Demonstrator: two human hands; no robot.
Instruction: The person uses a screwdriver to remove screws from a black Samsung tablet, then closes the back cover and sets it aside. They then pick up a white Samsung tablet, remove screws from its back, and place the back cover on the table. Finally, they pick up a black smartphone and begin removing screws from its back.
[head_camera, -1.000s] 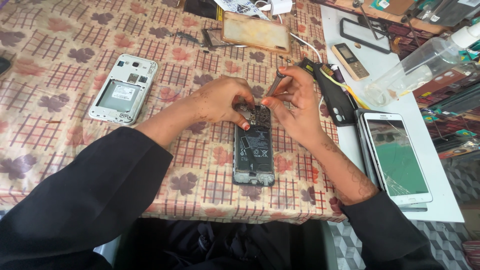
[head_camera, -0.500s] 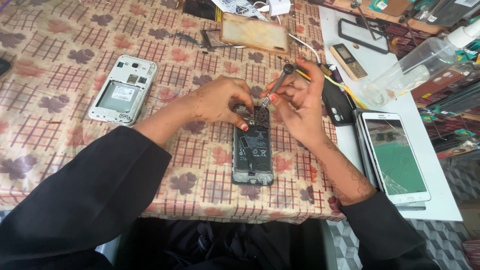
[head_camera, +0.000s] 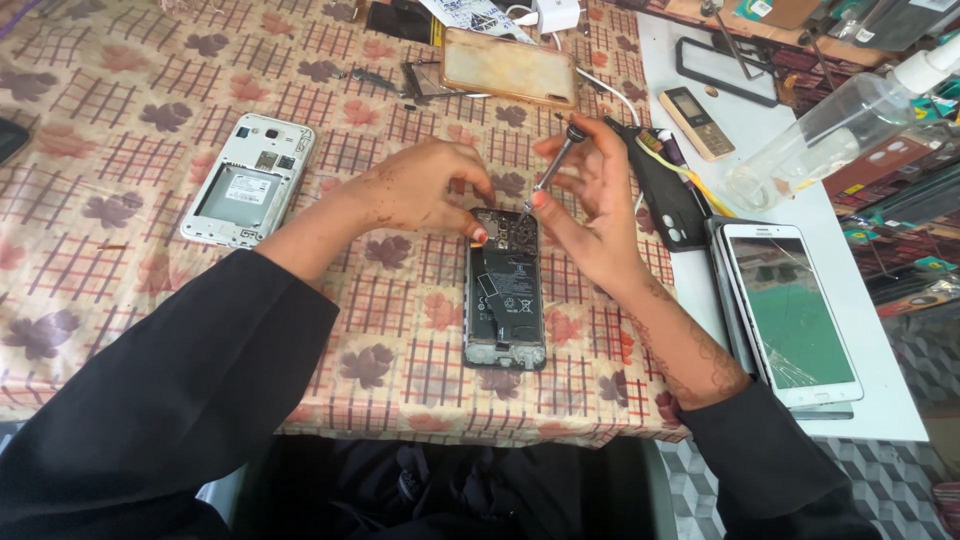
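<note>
Metal screwdriver is pinched in the right hand, its tip set on the opened phone steadied on the tablecloth by left hand fingertips; unscrewing seems underway, a steady turn is needed.

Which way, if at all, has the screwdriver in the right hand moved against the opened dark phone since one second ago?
Yes. The screwdriver has swung more upright, its top up and away toward the tan phone case, while its tip stays over the top of the opened dark phone. The right hand holds it.

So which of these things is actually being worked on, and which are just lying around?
In use: opened phone, small screwdriver, left hand, right hand.

Lying about: white backless phone, cracked white tablet, small keypad phone, clear bottle, tan phone case.
</note>
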